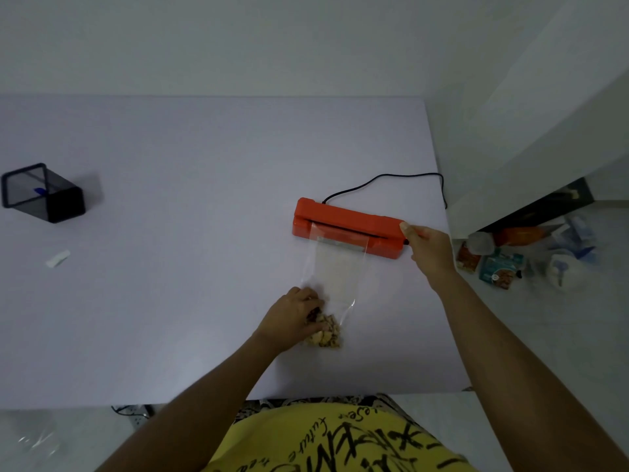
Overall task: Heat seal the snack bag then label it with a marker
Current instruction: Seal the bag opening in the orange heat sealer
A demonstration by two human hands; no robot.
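Near the table's (170, 301) right edge, the snack bag (335, 274) lies with its open end in the orange heat sealer (347, 226); the left hand (292, 316) grips its filled end, the right hand (430, 250) clasps the sealer's right end

One camera is sitting on the person's head, looking forward and down. It is seeing the worktop (170, 267) from high above, with both arms reaching away from it. The wide lens is also catching the wall behind and the floor (544, 335) on the right.
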